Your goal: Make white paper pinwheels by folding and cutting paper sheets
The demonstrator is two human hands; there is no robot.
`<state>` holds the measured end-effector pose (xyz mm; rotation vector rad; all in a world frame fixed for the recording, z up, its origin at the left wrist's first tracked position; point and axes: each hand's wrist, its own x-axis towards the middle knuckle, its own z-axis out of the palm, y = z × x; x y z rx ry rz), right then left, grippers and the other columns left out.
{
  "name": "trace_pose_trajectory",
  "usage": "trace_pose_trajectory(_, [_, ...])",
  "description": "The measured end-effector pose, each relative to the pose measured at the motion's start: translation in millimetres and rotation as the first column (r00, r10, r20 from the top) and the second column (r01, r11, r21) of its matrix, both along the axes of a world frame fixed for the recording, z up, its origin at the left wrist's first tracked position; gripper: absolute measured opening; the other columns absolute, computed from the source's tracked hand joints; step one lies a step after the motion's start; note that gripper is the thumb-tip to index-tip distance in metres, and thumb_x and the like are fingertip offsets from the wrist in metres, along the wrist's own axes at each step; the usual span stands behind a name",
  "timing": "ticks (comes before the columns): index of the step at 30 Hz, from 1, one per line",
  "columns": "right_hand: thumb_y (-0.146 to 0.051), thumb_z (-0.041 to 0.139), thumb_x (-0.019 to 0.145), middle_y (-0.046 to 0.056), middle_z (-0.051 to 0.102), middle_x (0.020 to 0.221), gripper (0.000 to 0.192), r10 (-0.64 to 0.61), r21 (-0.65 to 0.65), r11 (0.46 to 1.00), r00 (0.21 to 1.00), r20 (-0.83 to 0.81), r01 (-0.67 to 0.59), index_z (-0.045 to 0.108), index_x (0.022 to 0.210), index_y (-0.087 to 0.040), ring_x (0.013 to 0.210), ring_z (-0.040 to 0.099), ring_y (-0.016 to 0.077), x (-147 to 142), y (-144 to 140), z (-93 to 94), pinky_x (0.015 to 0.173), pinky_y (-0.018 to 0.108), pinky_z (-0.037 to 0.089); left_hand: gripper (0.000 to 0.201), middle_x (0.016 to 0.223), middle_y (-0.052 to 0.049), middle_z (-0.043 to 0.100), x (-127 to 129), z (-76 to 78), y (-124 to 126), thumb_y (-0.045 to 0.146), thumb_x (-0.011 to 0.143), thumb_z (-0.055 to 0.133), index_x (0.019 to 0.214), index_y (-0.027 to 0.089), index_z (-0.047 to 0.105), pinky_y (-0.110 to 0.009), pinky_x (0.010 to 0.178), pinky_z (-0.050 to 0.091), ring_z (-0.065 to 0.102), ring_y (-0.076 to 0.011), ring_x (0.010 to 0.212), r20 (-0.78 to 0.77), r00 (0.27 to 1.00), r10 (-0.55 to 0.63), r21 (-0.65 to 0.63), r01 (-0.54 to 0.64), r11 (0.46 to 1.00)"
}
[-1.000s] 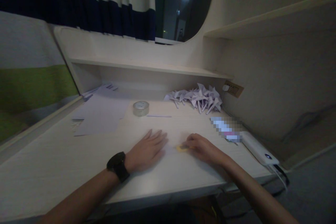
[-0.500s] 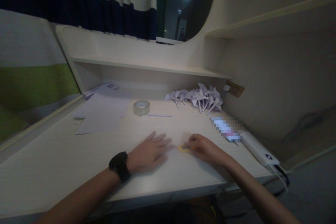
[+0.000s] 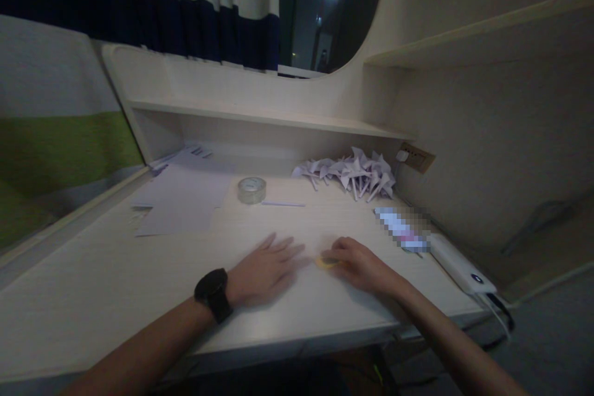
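My left hand [image 3: 264, 267] lies flat on the pale desk [image 3: 116, 284], fingers spread, a black watch [image 3: 212, 294] on its wrist. Just to its right, my right hand [image 3: 359, 265] rests on the desk with its fingertips pinched on a small yellow object [image 3: 325, 262]; what that object is I cannot make out in the dim light. The two hands are a short gap apart.
A roll of clear tape [image 3: 251, 189] and a thin paper strip [image 3: 283, 203] lie farther back. White sheets [image 3: 180, 198] sit at the back left, folded paper pinwheels [image 3: 355, 174] at the back right. A white power bank [image 3: 457, 263] with cable lies near the right edge, below a wall socket [image 3: 417, 158].
Both hands stay nearly in place. The left hand's fingers spread slightly and the right hand shifts the small yellow object a little on the desk.
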<state>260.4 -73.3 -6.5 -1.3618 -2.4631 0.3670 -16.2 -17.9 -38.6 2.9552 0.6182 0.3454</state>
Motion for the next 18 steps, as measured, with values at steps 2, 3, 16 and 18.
trace_pose_trajectory(2, [-0.022, 0.056, 0.090, 0.009, 0.060, 0.096, 0.025, -0.008, 0.007, 1.000, 1.000, 0.008, 0.008, 0.067, 0.113, -0.021, 0.089, 0.054, 0.0200, -1.3, -1.1, -0.6, 0.079, 0.032, 0.043, 0.047, 0.153, 0.002, 0.032, -0.4, 0.5, -0.2, 0.039, 0.100, 0.029, 0.146, 0.040, 0.026, -0.056, 0.113, 0.015, 0.027, -0.0272, 0.140, -0.008, 1.000, 0.009, 0.000, -0.009, 1.000])
trace_pose_trajectory(3, [-0.022, 0.055, 0.091, 0.009, 0.060, 0.094, 0.024, -0.013, 0.007, 1.000, 1.000, 0.011, 0.013, 0.067, 0.112, -0.021, 0.087, 0.054, 0.0198, -1.7, -1.7, -0.2, 0.078, 0.032, 0.043, 0.047, 0.153, 0.002, 0.031, -0.5, 0.8, -0.4, 0.039, 0.100, 0.028, 0.147, 0.040, 0.025, -0.056, 0.113, 0.015, 0.027, -0.0275, 0.140, -0.012, 1.000, 0.012, -0.001, -0.012, 1.000])
trace_pose_trajectory(16, [-0.018, 0.057, 0.089, 0.009, 0.061, 0.099, 0.022, -0.017, 0.011, 1.000, 0.999, -0.044, 0.018, 0.069, 0.107, -0.020, 0.091, 0.055, 0.0201, -3.9, -0.3, -2.9, 0.082, 0.034, 0.044, 0.046, 0.153, 0.002, 0.031, 0.6, 1.2, -3.0, 0.039, 0.101, 0.025, 0.147, 0.039, 0.025, -0.056, 0.113, 0.015, 0.024, -0.0279, 0.141, -0.017, 0.999, 0.043, 0.018, -0.043, 0.999])
trace_pose_trajectory(18, [-0.019, 0.056, 0.089, 0.009, 0.061, 0.097, 0.021, -0.022, 0.015, 1.000, 0.999, -0.048, 0.023, 0.069, 0.106, -0.020, 0.090, 0.055, 0.0199, -4.1, 0.2, -4.7, 0.081, 0.033, 0.045, 0.046, 0.154, 0.002, 0.030, -0.1, 1.9, -3.7, 0.039, 0.101, 0.025, 0.147, 0.039, 0.025, -0.056, 0.113, 0.016, 0.023, -0.0279, 0.142, -0.026, 0.999, 0.044, 0.021, -0.043, 0.999])
